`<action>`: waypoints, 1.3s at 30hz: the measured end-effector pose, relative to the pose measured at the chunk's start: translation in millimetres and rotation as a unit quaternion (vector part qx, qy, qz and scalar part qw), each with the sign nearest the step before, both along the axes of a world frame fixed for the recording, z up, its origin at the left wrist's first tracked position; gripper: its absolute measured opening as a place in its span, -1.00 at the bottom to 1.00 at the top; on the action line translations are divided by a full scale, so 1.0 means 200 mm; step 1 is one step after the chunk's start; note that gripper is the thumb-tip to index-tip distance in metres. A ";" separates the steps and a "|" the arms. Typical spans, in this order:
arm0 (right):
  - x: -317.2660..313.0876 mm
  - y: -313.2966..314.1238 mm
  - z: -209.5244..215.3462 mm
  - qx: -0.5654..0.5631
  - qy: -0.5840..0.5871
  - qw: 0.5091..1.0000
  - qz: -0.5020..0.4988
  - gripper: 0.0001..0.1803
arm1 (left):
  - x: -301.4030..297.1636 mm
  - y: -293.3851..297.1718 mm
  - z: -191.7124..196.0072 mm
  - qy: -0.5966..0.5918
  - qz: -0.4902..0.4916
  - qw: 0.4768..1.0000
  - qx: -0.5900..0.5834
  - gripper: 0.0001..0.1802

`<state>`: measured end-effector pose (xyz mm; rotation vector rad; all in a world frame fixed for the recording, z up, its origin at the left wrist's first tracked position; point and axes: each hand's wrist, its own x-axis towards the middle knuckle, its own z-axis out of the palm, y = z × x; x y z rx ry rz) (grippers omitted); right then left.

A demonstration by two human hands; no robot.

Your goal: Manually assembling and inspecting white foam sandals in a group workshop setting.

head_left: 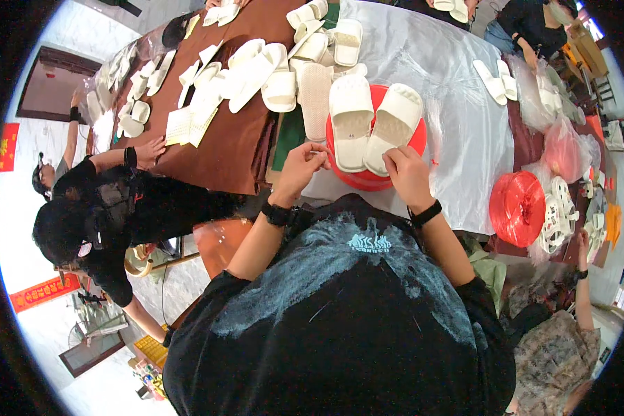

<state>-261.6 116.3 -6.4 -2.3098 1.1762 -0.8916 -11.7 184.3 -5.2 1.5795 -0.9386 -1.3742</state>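
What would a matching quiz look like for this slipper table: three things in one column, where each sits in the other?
Things:
1. pair of white slippers
2. round red plastic basin
3. red spool

Places:
A. at the table's right edge
B. under the slippers
C. on the basin, heels at both hands

Pairs: 1-C, 2-B, 3-A. The left hand and right hand touch the heels.

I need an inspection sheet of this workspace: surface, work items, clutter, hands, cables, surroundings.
Surface: long table, brown part on the left, clear plastic sheet on the right.
Work items: pair of white slippers lying on a red round container.
Clutter: heap of white slippers, loose insoles, paper sheets, red spool.
Hands: left hand pinches something small, too small to tell; right hand touches the right slipper's heel.
Cables: nothing seen.
Surroundings: person in black at left, another person across the table, tiled floor.
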 end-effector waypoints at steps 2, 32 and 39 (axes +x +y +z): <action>0.03 -0.04 -0.02 -0.015 0.013 1.000 -0.002 -0.91 | 0.04 -0.05 -0.01 -0.038 -0.009 0.999 -0.031 -0.81; 0.28 -0.18 -0.09 -0.067 0.177 0.976 -0.108 -0.94 | 0.12 -1.22 -0.27 -0.156 -0.123 0.975 -0.103 -0.72; 0.27 -0.18 -0.08 -0.046 0.180 0.978 -0.095 -0.87 | 0.06 -1.26 -0.13 -0.132 -0.163 0.944 -0.256 -0.80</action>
